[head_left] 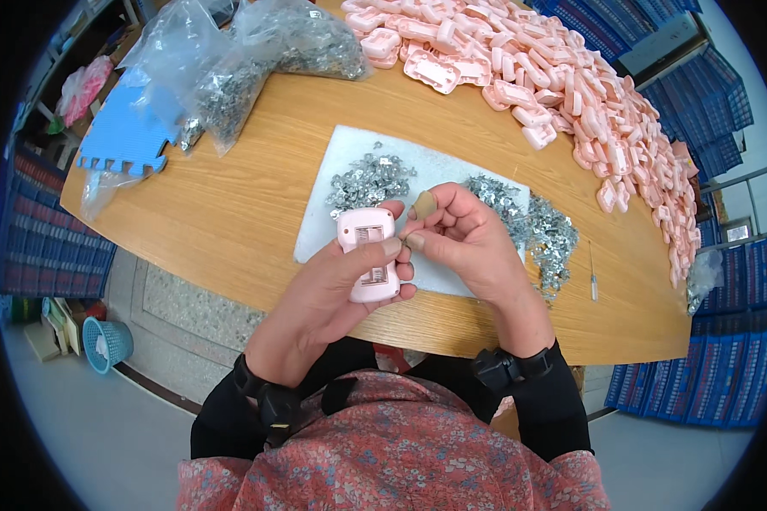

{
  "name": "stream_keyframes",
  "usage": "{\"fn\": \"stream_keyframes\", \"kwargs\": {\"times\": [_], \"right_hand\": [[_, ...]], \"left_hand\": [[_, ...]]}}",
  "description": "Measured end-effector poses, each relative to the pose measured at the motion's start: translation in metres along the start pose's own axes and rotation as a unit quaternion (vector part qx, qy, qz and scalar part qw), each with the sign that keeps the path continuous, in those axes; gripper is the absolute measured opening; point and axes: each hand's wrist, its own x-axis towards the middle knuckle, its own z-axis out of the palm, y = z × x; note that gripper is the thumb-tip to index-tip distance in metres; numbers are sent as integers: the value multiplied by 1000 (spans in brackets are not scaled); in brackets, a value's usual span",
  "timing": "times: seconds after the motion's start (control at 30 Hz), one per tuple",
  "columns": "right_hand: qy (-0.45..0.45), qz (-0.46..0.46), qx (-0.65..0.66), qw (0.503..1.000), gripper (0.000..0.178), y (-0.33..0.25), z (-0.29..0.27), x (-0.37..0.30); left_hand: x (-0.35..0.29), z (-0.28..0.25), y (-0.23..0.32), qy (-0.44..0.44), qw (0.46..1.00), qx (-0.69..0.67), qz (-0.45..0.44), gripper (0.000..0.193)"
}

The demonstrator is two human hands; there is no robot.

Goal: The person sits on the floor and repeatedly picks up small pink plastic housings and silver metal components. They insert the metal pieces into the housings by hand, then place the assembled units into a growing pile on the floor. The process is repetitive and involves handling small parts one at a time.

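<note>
- Left hand (pixel 328 277): clamped on a pale pink plastic housing (pixel 375 293) at the centre of the frame, thumb across its face, fingertips curled round the right edge.
- The housing's recessed compartment (pixel 370 232) shows bright metal at its upper and lower ends; I judge that at least some contact pieces are in place. The thumb hides the middle, so whether the set is complete cannot be told.
- Right hand (pixel 464 238): thumb and fingers drawn close at the housing's right edge; whether they meet, or pinch a small part, I cannot tell. A tan finger cover (pixel 424 204) shows on one finger.
- Just beyond, a white board (pixel 320 226) bears a left heap of small metal parts (pixel 371 180) and a right heap of metal parts (pixel 496 198); further metal pieces (pixel 552 243) lie against its right edge. Plenty seems left to use.
- Right of centre, a thin screwdriver (pixel 594 288) lies on the wooden table (pixel 230 187), apart from both hands.
- Upper right: a great pile of pink housings (pixel 605 136); whether they are fitted or bare is too small to tell.
- Upper left: clear bags of metal parts (pixel 230 111), further stock apparently unused, beside a blue foam mat (pixel 123 132).
</note>
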Motion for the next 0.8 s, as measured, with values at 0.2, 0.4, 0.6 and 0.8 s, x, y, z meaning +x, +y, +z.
{"fn": "stream_keyframes", "kwargs": {"times": [0.2, 0.4, 0.6, 0.8], "right_hand": [[16, -54, -11, 998, 18, 12, -9, -8], [3, -31, 11, 999, 18, 9, -9, -14], [105, -27, -53, 993, 25, 14, -7, -24], [117, -13, -67, 991, 26, 15, -2, -29]], "left_hand": [[2, 11, -2, -8, 1000, 3, -8, 58], [5, 6, -9, -17, 1000, -5, 15, 59], [10, 6, -16, 21, 994, 57, 91, 58], [11, 10, -22, 33, 981, 140, 133, 55]]}}
